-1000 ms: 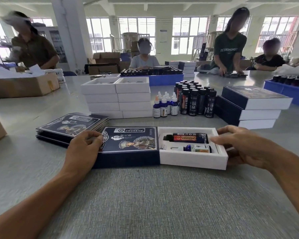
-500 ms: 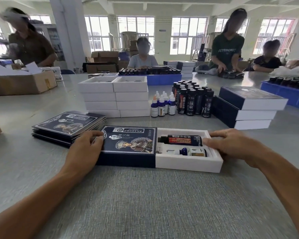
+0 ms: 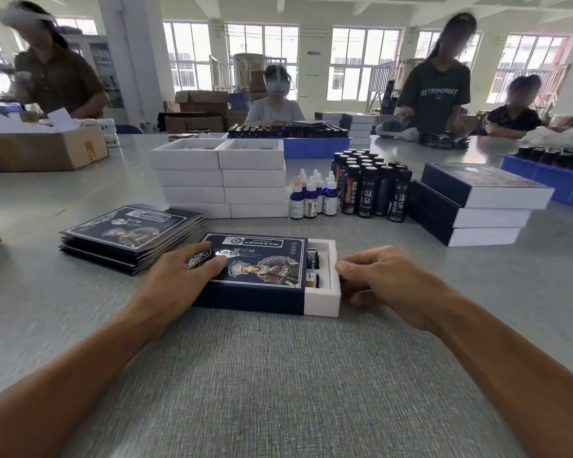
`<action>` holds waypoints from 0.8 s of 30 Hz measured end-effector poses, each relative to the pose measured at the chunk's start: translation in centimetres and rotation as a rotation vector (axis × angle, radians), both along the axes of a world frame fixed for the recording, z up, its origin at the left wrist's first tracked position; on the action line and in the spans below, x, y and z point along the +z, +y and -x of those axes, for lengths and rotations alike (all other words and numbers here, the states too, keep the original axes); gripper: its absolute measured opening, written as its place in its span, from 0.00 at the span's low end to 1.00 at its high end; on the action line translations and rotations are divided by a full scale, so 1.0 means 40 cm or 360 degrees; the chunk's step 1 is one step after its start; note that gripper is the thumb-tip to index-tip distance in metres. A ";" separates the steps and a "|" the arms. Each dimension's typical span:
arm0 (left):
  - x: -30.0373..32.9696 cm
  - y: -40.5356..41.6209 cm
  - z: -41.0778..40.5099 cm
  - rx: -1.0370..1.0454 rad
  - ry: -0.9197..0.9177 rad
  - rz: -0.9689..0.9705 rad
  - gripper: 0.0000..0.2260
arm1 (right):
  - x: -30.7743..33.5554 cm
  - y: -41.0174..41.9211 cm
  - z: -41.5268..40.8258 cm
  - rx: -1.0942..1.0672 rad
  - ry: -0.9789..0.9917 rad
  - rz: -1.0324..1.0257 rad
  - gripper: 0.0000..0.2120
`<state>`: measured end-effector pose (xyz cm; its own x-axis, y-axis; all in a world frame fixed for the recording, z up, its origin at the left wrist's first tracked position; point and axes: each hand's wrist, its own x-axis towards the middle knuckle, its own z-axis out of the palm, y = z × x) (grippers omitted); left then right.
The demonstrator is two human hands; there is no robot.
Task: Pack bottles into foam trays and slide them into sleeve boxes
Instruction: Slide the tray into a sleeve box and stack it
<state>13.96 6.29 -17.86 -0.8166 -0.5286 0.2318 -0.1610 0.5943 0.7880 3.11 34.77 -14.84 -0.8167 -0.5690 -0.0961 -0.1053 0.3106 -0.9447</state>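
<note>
Forearms reach forward over worktop [image 3: 278, 391]. Left hand [image 3: 186, 276] fingers flat, pressing sleeve box [image 3: 262, 292] top; right hand [image 3: 387, 279] curled, pinching foam tray [image 3: 323, 299] protruding end.

Bright, even daylight pours in from the windows [image 3: 262, 57] across the top of the frame, some blown out white. Shadows on the desk [image 3: 278, 375] are soft. Wide-angle distortion bends the edges; the upper left shows motion blur.
</note>
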 end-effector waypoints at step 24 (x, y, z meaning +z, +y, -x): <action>-0.016 0.058 0.000 -0.0119 0.0129 0.0287 0.26 | -0.005 -0.055 -0.020 -0.0154 -0.0127 0.0120 0.08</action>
<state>13.97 8.59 -18.51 -0.8269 -0.4114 0.3833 -0.0518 0.7346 0.6765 3.89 32.57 -15.04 -0.8596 -0.4959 -0.1231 -0.0017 0.2438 -0.9698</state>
